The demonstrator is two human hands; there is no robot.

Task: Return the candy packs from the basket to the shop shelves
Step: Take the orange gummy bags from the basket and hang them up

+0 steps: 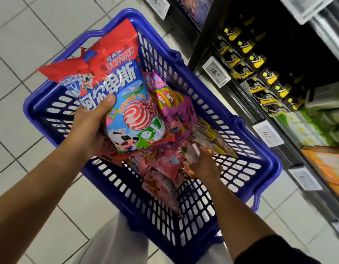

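Blue slotted plastic basket (241, 130) at centre, dark shop shelves (279, 77) at two o'clock, within reach for restocking. Red-and-blue glossy lollipop bags (115, 88) at ten o'clock, gripped in left hand (88, 128), lifted clear of the pile. Right hand (203, 162) at five o'clock, fingers closing on clear-wrapped candy pack (195, 149) among pink packs; hold probably firm, hard to tell

A basket (248, 130) sits on the floor (16, 54), with shop shelves (279, 77) just to its right. Loose candy packs (172, 119) lie inside it. The left hand (88, 128) holds 2 lollipop bags (115, 88) above the basket's left side. The right hand (203, 164) reaches among the packs.
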